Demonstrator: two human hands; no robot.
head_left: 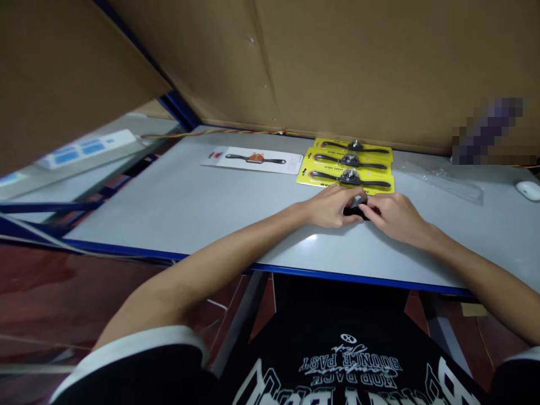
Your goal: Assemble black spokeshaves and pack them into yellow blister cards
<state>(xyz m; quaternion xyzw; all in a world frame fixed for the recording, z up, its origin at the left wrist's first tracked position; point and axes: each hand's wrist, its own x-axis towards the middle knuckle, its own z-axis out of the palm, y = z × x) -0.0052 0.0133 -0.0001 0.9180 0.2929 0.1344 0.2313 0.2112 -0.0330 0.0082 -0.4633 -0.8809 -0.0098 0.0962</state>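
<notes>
Over the table, my left hand (332, 207) and my right hand (393, 215) meet at a small black tool (353, 211), which looks like a spokeshave. Both hands have their fingers closed on it, thumbs and fingertips close together at its middle. A shiny grey part shows between the fingers, and most of the tool is hidden by the hands. Just beyond the hands lie three overlapping yellow cards (301, 178), each carrying a black spokeshave (350, 178) with a metal middle. A white card (215, 160) picturing a similar tool with an orange centre lies left of them.
Clear plastic packaging (447, 183) lies on the right of the grey table (177, 197), with a white rounded object (528, 190) farther right. Brown cardboard (337, 67) walls the back. A thin cable (236, 131) runs along the rear edge. Part of the upper right is pixelated.
</notes>
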